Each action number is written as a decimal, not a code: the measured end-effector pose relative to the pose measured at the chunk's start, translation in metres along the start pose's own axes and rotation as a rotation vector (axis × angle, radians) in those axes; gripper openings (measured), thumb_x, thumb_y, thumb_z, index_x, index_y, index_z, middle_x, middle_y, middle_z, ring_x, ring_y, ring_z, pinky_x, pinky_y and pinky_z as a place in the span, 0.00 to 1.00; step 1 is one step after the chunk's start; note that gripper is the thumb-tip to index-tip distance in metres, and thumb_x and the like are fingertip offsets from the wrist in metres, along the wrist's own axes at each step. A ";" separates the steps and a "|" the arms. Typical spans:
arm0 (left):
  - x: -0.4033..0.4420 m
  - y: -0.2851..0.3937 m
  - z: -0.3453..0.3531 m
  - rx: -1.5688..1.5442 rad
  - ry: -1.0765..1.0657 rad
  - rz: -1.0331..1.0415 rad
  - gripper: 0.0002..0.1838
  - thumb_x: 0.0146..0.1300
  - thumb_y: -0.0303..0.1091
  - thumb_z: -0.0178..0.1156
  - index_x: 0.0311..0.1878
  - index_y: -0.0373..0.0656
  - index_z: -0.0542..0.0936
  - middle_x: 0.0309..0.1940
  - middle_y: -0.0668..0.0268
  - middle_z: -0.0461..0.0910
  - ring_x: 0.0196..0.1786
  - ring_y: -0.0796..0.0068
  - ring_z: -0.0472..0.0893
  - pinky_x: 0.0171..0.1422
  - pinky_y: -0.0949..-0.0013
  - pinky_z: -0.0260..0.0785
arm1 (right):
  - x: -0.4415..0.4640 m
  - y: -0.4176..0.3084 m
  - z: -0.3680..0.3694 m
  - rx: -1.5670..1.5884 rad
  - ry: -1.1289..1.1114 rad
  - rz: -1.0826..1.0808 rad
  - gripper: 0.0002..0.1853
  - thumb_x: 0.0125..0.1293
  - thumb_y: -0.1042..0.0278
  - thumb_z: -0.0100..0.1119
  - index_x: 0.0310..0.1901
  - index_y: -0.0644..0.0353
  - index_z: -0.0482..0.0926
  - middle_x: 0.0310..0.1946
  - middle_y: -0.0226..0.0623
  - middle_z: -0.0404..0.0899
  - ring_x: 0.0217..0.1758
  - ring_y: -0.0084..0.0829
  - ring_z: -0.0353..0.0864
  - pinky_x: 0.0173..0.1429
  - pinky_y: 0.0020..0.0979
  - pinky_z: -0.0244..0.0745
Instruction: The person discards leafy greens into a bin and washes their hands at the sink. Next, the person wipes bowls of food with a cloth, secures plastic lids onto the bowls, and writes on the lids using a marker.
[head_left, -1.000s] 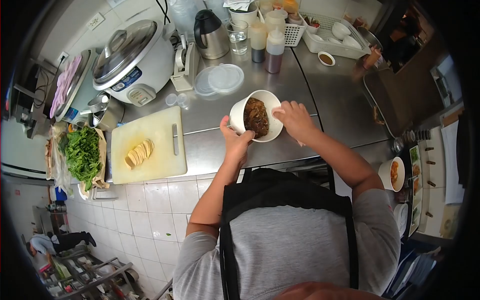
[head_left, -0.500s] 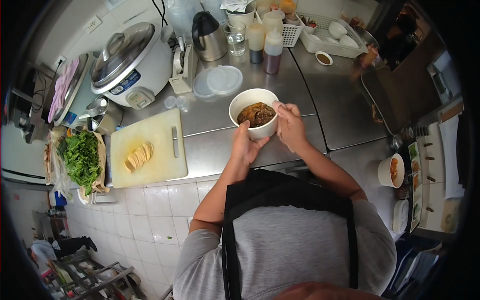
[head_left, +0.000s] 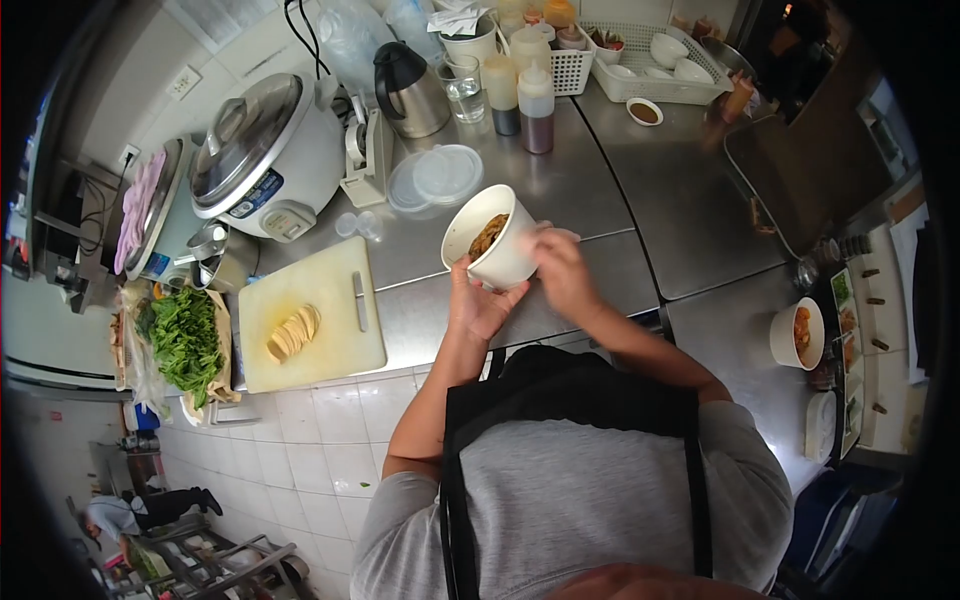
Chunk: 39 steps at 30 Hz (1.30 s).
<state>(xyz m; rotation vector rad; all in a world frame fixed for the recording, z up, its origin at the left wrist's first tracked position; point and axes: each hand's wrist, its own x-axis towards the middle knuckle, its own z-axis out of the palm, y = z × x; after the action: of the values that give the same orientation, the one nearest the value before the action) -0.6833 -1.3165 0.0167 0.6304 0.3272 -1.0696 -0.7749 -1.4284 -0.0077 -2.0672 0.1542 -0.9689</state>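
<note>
A white paper bowl [head_left: 509, 258] with brown, saucy food [head_left: 488, 238] in it is held over the front of the steel counter. It tilts to the left. My left hand [head_left: 480, 302] grips it from below, with the thumb up the near side. Against or close beside the bowl's right wall is my right hand [head_left: 562, 266], its fingers smeared by motion; whether they touch the bowl I cannot tell. Clear round plastic lids [head_left: 446, 174] lie on the counter behind the bowl.
To the left, a cutting board [head_left: 345, 300] bears sliced pale food [head_left: 293, 334], beside leafy greens [head_left: 187, 340]. A rice cooker [head_left: 290, 165], a thermos jug [head_left: 412, 95] and sauce bottles [head_left: 537, 115] stand behind. Another filled bowl [head_left: 783, 335] is at right. A person [head_left: 120, 515] is at lower left.
The bowl has gone from nearly level to tilted left. My right hand has moved from its rim down along its right side and is now blurred. My left hand keeps its hold.
</note>
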 end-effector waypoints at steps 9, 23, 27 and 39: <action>-0.015 0.001 -0.011 0.378 -0.161 -0.072 0.31 0.54 0.48 0.47 0.56 0.38 0.57 0.48 0.51 0.64 0.46 0.58 0.71 0.47 0.61 0.70 | 0.036 0.024 -0.007 1.004 -0.106 0.493 0.25 0.66 0.57 0.32 0.61 0.63 0.53 0.64 0.42 0.47 0.67 0.33 0.46 0.67 0.29 0.41; -0.004 0.042 -0.018 0.967 -0.219 -0.245 0.31 0.49 0.48 0.54 0.54 0.42 0.61 0.41 0.57 0.73 0.35 0.63 0.78 0.35 0.64 0.75 | 0.116 0.035 -0.036 0.061 -0.735 0.302 0.13 0.55 0.66 0.51 0.39 0.63 0.77 0.29 0.36 0.76 0.32 0.25 0.73 0.39 0.24 0.67; 0.005 0.044 -0.017 0.993 -0.225 -0.347 0.30 0.50 0.50 0.52 0.52 0.40 0.63 0.38 0.58 0.74 0.34 0.65 0.78 0.33 0.65 0.75 | 0.107 0.018 -0.025 0.014 -0.830 0.092 0.11 0.56 0.65 0.48 0.36 0.58 0.79 0.30 0.41 0.74 0.38 0.35 0.72 0.44 0.30 0.67; 0.023 0.053 -0.021 1.070 -0.234 -0.392 0.29 0.50 0.53 0.48 0.49 0.38 0.68 0.35 0.58 0.76 0.32 0.66 0.78 0.30 0.66 0.76 | 0.101 0.025 -0.010 0.132 -0.771 0.053 0.03 0.53 0.72 0.54 0.29 0.59 0.77 0.32 0.35 0.73 0.41 0.29 0.71 0.45 0.27 0.67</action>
<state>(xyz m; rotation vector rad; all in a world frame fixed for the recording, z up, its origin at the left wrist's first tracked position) -0.6247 -1.3019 0.0052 1.4049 -0.3926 -1.6713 -0.7057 -1.4938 0.0364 -2.1497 -0.2511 -0.0996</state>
